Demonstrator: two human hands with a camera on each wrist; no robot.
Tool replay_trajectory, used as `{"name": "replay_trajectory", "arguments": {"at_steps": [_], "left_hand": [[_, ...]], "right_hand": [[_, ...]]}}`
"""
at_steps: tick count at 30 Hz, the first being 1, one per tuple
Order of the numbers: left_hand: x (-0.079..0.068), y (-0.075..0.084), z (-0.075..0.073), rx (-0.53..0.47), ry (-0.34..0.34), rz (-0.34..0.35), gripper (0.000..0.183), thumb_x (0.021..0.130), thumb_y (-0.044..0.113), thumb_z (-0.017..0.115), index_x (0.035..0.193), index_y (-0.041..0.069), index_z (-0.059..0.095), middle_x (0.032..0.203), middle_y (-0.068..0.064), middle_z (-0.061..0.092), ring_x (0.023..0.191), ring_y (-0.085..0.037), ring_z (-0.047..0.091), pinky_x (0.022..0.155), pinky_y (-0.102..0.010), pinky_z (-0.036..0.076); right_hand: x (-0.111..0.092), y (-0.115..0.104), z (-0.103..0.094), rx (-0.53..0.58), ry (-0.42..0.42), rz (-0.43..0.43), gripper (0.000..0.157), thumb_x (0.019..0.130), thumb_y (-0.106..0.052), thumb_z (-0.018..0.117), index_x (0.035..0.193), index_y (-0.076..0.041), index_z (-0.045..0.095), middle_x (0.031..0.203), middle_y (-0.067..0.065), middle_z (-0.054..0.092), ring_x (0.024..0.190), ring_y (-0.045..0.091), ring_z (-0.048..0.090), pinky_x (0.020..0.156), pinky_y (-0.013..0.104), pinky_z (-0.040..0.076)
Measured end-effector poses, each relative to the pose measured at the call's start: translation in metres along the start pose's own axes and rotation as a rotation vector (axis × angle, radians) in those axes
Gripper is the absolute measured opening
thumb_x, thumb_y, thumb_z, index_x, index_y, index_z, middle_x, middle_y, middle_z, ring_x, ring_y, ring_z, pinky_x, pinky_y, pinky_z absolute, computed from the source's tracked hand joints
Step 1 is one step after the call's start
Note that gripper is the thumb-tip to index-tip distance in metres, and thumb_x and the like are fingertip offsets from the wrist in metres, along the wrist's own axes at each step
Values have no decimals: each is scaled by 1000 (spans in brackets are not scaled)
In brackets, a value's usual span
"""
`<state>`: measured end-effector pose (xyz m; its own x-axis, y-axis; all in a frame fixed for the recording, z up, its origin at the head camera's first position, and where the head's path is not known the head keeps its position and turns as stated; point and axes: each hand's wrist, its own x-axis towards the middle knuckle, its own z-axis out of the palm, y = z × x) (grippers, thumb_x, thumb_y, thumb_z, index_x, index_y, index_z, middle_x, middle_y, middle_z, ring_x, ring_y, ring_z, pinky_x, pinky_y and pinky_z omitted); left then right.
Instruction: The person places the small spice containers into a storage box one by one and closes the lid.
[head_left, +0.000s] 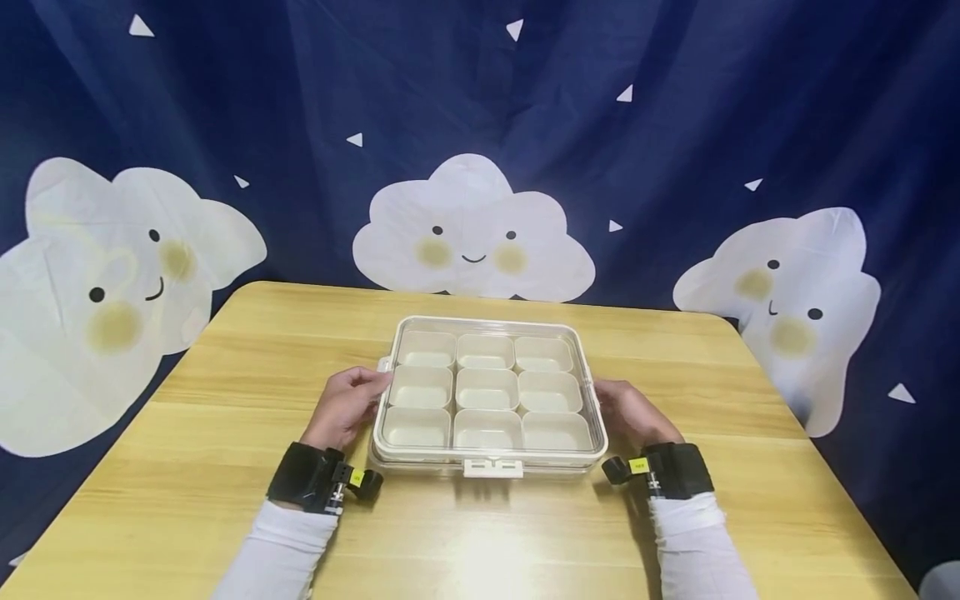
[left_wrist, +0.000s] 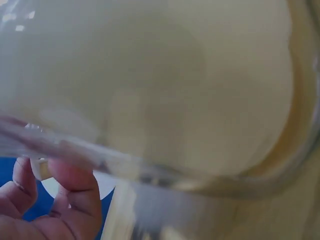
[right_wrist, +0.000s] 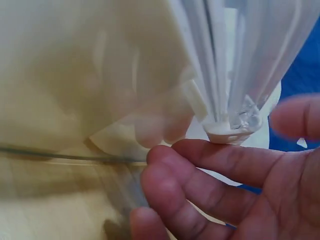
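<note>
A clear lidded storage box (head_left: 487, 410) is in front of me, holding several cream compartment cups in rows. A white latch (head_left: 492, 468) sits on its near side. My left hand (head_left: 348, 408) grips the box's left side, with the thumb along the edge. In the left wrist view, the fingertips (left_wrist: 75, 175) meet the clear wall near a small latch. On the opposite side my right hand (head_left: 632, 410) holds the box. The right wrist view shows curled fingers (right_wrist: 215, 165) against the wall and side latch (right_wrist: 227, 135), the thumb standing apart from the wall.
The wooden table (head_left: 225, 467) extends around the box on all sides. Behind it hangs a dark blue curtain (head_left: 450, 75) printed with smiling clouds. Each wrist wears a black strap with a small camera.
</note>
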<state>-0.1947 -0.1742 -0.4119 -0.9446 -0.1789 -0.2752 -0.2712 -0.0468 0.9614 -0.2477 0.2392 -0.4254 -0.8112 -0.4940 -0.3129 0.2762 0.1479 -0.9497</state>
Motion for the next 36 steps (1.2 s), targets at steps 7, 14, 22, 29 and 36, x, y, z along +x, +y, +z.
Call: {"name": "replay_trajectory", "arguments": {"at_steps": [7,14,22,29,36], "left_hand": [[-1,1,1,207,80,25,47,95,27,64,127,-4,53,112,-17,58,82,-19,60,67,-28,52],[-2,1,0,542,181,117,35,97,28,57,114,-1,67,111,-18,65,100,-31,56,79,-38,43],[0,2,-5,656,133,128,34,98,29,51,101,0,70,88,-12,64,71,-24,56,56,-31,43],[0,9,-6,748,53,107,60,94,56,53,108,-1,67,99,-16,66,80,-25,59,64,-32,46],[1,10,-8,720,28,76,66,86,61,61,108,-1,66,95,-13,66,76,-22,59,63,-30,45]], "right_hand": [[-5,-8,2,-131,99,-38,53,102,-26,49,130,19,44,105,20,65,90,24,65,82,43,53],[-7,-12,5,-260,170,-88,44,102,-18,50,127,18,49,105,24,64,85,22,64,77,38,54],[-8,-15,3,-402,137,-137,42,102,-18,51,124,17,53,104,24,65,84,19,63,76,37,53],[-10,-24,7,-655,188,-137,43,102,-26,49,126,8,58,115,20,66,103,28,61,90,43,47],[-21,-45,35,-836,365,-201,58,96,-30,61,139,5,46,130,26,55,117,43,53,92,53,45]]}}
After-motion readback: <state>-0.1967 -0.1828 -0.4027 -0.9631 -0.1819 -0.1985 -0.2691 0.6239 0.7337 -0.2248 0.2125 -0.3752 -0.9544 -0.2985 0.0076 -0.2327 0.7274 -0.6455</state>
